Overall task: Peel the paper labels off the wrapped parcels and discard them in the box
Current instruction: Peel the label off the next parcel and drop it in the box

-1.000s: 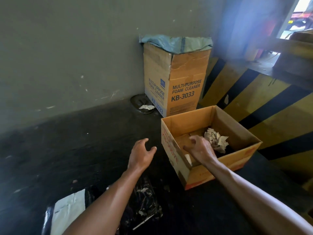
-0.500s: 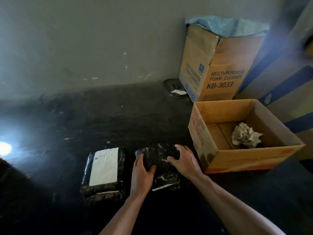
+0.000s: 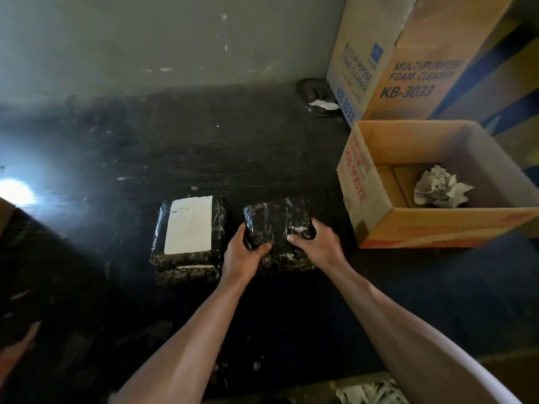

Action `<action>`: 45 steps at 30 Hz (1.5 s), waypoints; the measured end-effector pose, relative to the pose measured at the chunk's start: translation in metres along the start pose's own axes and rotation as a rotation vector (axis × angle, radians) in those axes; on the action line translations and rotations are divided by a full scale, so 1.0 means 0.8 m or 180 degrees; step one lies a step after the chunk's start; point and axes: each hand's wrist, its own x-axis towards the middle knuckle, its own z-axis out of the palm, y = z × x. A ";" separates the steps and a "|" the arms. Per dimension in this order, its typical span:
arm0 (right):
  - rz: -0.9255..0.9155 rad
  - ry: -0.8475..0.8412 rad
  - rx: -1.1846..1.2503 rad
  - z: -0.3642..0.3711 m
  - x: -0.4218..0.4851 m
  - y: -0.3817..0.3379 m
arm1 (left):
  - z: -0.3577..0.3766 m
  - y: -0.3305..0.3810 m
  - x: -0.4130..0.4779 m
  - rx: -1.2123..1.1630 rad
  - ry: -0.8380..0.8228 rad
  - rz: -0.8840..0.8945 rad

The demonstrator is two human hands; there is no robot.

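Note:
Two parcels wrapped in black plastic film lie side by side on the dark floor. The right parcel (image 3: 277,220) shows no label on its top face; my left hand (image 3: 242,252) grips its near left corner and my right hand (image 3: 316,243) grips its near right edge. The left parcel (image 3: 186,237) carries a white paper label (image 3: 189,224) on top and seems to rest on another wrapped parcel beneath it. An open cardboard box (image 3: 376,228) stands to the right, with a crumpled paper label (image 3: 440,186) inside.
A tall "Multi-purpose foam cleaner" carton (image 3: 402,59) stands behind the open box against the grey wall. A dark round lid with a white scrap (image 3: 316,102) lies beside it. Glare brightens the floor at the left edge (image 3: 16,191). More wrapped material shows at the bottom (image 3: 367,392).
My right hand left the box, where the crumpled label now lies. The view swung down and left, and both hands closed on the unlabelled right parcel.

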 end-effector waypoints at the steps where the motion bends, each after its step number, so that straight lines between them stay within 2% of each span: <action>1: -0.0014 -0.0038 -0.0006 0.001 -0.006 0.005 | -0.001 -0.006 -0.006 -0.0012 0.0004 -0.0007; 11: -0.0157 -0.0105 0.0212 0.021 -0.105 0.063 | -0.020 -0.083 -0.099 0.0161 -0.0022 0.0197; 24: -0.0282 0.0047 0.0209 0.039 -0.142 0.098 | -0.017 -0.104 -0.132 0.0259 -0.0104 0.0364; 38: 0.0084 -0.0050 -0.0246 0.082 -0.191 0.120 | -0.016 -0.147 -0.167 0.0405 -0.0348 0.0169; 45: 0.0330 0.0035 -0.0173 0.088 -0.185 0.114 | -0.008 -0.131 -0.147 0.0465 -0.0389 0.0139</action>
